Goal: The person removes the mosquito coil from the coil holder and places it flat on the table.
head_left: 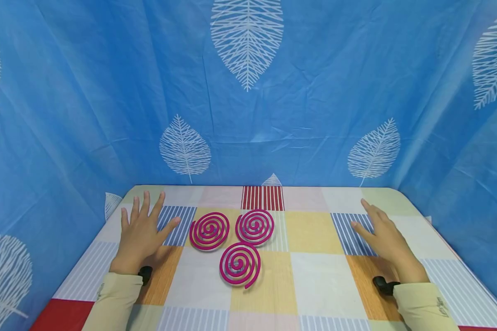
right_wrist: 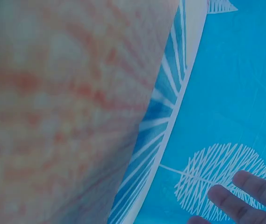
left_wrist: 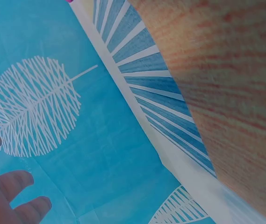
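Note:
Three magenta spiral coils that look like mosquito coils lie flat on the patchwork tablecloth in the head view. One coil [head_left: 209, 231] is at the left, a second coil [head_left: 254, 227] is to its right, and the third coil [head_left: 240, 264] lies nearer, close below the second. To the left of them is my left hand [head_left: 141, 232], fingers spread and holding nothing; its thumb points toward the left coil without touching it. Far to the right, my right hand [head_left: 383, 236] has its fingers extended and holds nothing. Fingertips [left_wrist: 18, 184] show in the left wrist view, and fingers [right_wrist: 245, 196] in the right.
A checked tablecloth [head_left: 327, 280] covers the table. Blue curtains [head_left: 314, 92] with white leaf prints stand along the back and both sides. Each wrist carries a small black camera, one at the left wrist [head_left: 145, 274] and one at the right [head_left: 384, 286].

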A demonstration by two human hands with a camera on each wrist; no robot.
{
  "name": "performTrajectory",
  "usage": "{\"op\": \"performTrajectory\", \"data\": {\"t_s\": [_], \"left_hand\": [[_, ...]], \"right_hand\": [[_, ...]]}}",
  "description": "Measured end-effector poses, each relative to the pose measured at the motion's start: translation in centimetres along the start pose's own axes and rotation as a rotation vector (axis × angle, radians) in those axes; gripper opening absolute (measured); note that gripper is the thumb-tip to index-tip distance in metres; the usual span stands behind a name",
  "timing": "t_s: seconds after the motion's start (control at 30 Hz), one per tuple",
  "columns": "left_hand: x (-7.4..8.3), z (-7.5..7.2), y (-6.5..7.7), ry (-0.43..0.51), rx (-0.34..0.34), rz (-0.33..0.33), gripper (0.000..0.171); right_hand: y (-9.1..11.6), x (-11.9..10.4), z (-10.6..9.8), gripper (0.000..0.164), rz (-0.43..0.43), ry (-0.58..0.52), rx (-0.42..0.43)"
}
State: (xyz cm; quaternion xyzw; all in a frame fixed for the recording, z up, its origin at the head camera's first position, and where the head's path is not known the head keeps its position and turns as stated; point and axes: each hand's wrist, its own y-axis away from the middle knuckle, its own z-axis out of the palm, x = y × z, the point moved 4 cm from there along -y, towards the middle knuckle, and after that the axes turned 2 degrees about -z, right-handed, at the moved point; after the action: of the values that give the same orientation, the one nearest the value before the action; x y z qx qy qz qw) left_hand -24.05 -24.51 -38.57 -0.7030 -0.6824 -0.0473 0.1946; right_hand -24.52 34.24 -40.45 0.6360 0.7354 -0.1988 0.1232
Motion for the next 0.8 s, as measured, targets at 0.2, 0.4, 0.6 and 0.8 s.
{"op": "performTrajectory", "data": {"t_s": [0.2, 0.4, 0.6, 0.8], "left_hand": [[0.22, 0.02, -0.04, -0.026, 0.0, -0.003, 0.094], [0.36, 0.14, 0.26, -0.033, 0.02, 0.016, 0.092], [0.41, 0.02, 0.48, -0.032, 0.079, 0.047, 0.087], [0.68, -0.31, 0.51, -0.046, 0.099, 0.068, 0.077]], "right_hand": [[0.13, 0.05, 0.29, 0.087, -0.027, -0.056, -0.006], [0.6, -0.1, 0.14, 0.082, -0.073, -0.131, -0.031], [0.62, -0.25, -0.02, 0.075, -0.121, -0.205, -0.039], [0.37, -0.85, 0.08, 0.07, -0.136, -0.257, -0.053]]}}
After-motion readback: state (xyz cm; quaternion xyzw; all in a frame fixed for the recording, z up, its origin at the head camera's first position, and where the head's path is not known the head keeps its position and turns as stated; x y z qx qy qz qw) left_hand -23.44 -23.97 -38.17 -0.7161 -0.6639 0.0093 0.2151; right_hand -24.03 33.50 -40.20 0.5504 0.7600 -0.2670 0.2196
